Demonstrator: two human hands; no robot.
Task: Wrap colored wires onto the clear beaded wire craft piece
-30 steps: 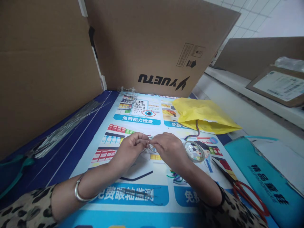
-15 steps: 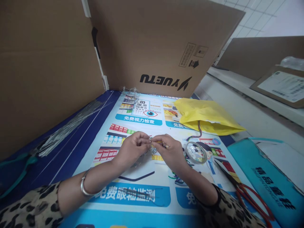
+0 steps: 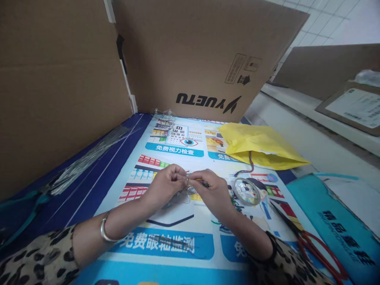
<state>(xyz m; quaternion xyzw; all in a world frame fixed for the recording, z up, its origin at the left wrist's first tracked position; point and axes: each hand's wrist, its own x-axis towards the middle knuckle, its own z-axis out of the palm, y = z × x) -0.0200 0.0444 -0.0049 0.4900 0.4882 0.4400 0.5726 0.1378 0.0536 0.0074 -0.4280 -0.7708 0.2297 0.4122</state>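
Wire: our small looped piece lies between the two hands, right at the meeting fingertips; its loops spread a little below them, towards us.
Long axis: we cannot tell one; the piece looks bunched, fine and partly hidden by the fingers.
Left hand: our left pinches the wire from its left side, thumb and forefinger pressed together.
Right hand: our right pinches from the other side, its fingertips almost touching the left's; a thin yellow strand shows along its fingers.
Nearer hand: neither, as we judge it; the two grips face each other across the wire.
Sheet: the printed sheet lies under both hands.
Right side: the clear ring sits just beside our right hand, with coloured threads between them; the scissors lie farther right, blades pointing away from us; the yellow bag lies beyond the ring.
Left side: the silver strands lie in a slanting bundle, well apart from our left hand.
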